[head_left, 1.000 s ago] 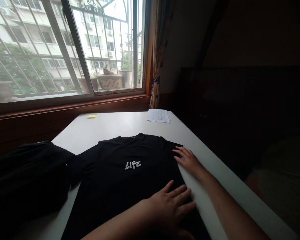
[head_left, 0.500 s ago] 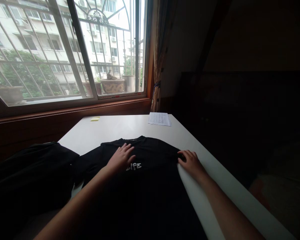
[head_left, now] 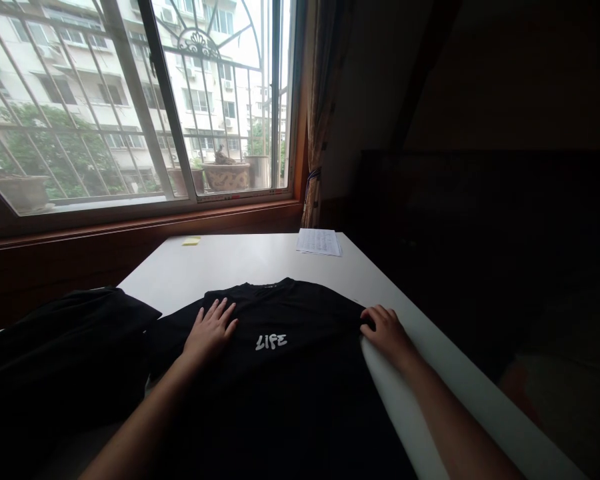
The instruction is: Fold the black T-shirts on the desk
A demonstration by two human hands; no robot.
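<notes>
A black T-shirt (head_left: 290, 387) with white "LIFE" lettering lies flat on the white table (head_left: 250, 257), collar towards the window. My left hand (head_left: 210, 330) rests open and flat on the shirt's upper left chest, fingers spread, just left of the lettering. At the shirt's right shoulder edge, my right hand (head_left: 386, 330) has its fingers curled onto the fabric where the sleeve meets the table.
A pile of dark clothing (head_left: 55, 360) lies at the table's left. A printed sheet of paper (head_left: 319, 241) and a yellow sticky note (head_left: 191, 241) sit at the far edge under the barred window (head_left: 130, 107). To the right the room is dark.
My left hand went from the shirt's lower right up to its chest, then slid left off the lettering. My right hand's fingers curled at the shirt's right shoulder.
</notes>
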